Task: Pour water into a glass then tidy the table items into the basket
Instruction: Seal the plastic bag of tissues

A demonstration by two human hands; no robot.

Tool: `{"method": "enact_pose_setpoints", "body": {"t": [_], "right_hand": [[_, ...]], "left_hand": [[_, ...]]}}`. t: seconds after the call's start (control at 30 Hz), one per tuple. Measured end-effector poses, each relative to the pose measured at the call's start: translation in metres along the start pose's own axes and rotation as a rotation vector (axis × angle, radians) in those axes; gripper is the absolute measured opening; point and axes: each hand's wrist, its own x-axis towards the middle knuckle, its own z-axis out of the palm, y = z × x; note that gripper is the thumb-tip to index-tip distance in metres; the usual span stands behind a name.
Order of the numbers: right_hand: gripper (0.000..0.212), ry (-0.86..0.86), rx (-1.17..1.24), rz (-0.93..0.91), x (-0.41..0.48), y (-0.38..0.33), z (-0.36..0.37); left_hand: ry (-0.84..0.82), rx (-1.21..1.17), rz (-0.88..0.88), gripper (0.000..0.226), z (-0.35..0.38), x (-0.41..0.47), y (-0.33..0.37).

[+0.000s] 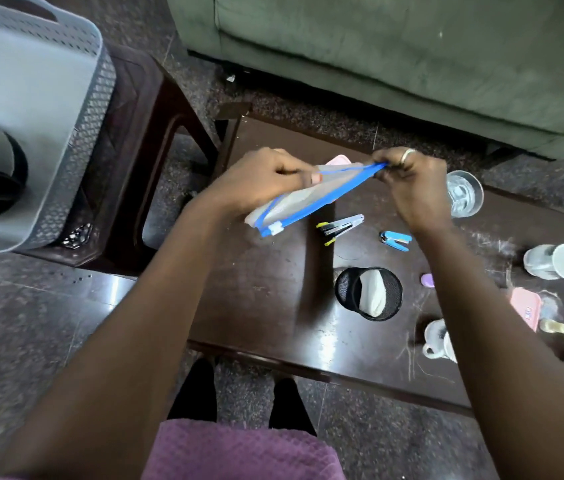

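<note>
Tidying step in hand: zip pouch held up over the desk, not yet in the basket.

Left hand [259,181] grips one end of the clear, blue-edged pouch [308,199], fingers closed around it; right hand [412,181] pinches the far corner, fingers closed tight on the blue edge. Pouch hangs clear above the desk [273,299]. Glass [464,194] stands filled near the right hand, so pouring looks complete. Basket [48,116] sits on a stool to the left, well apart. Next move, in my judgement: carry the pouch leftward into it. Remaining: staple remover [341,226], blue stapler [396,240], mesh cup [368,292], a tumbled cup [554,261]. Nothing blocks the route.
</note>
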Motion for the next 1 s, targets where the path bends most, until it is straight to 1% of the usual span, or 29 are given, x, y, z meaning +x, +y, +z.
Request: {"method": "enact_pose_setpoints", "body": {"t": [0.1,0.17,0.23,0.27,0.3,0.4,0.5,0.6,0.73,0.83,0.87,0.93,1.0], "right_hand": [[0.021,0.035,0.048,0.044,0.013,-0.003,-0.009],[0.018,0.064,0.09,0.104,0.02,-0.003,-0.011],[0.009,0.062,0.106,0.178,0.025,0.0,-0.011],[0.003,0.054,0.124,0.217,0.026,0.002,-0.01],[0.005,0.05,0.145,0.255,0.026,0.001,-0.009],[0.012,0.033,0.199,0.316,0.025,0.0,-0.008],[0.014,-0.013,0.209,0.345,0.023,-0.002,-0.007],[0.013,-0.038,0.212,0.338,0.022,-0.001,-0.007],[0.014,-0.087,0.183,0.363,0.021,0.0,-0.007],[0.005,-0.096,0.141,0.359,0.018,-0.003,-0.005],[0.007,-0.091,0.104,0.345,0.017,-0.005,-0.004],[0.022,-0.067,0.006,0.283,0.013,-0.014,-0.001],[0.032,-0.004,-0.043,0.118,0.007,-0.031,0.005]], "left_hand": [[0.016,-0.313,0.019,0.024,-0.017,-0.015,-0.007],[0.047,-0.444,0.088,0.024,-0.023,-0.025,-0.016],[0.111,-0.543,0.151,0.029,-0.02,-0.03,-0.024],[0.172,-0.579,0.156,0.033,-0.017,-0.03,-0.027],[0.251,-0.596,0.151,0.037,-0.014,-0.029,-0.028],[0.485,-0.596,0.143,0.035,-0.004,-0.022,-0.029],[0.624,-0.672,0.147,0.041,0.003,-0.015,-0.026],[0.703,-0.725,0.164,0.04,0.008,-0.014,-0.023],[0.736,-0.745,0.188,0.037,0.01,-0.015,-0.02],[0.798,-0.751,0.176,0.03,0.009,-0.013,-0.018],[0.813,-0.768,0.161,0.028,0.009,-0.013,-0.018],[0.818,-0.814,0.134,0.025,0.008,-0.012,-0.017],[0.793,-0.838,0.129,0.022,0.009,-0.012,-0.015]]}}
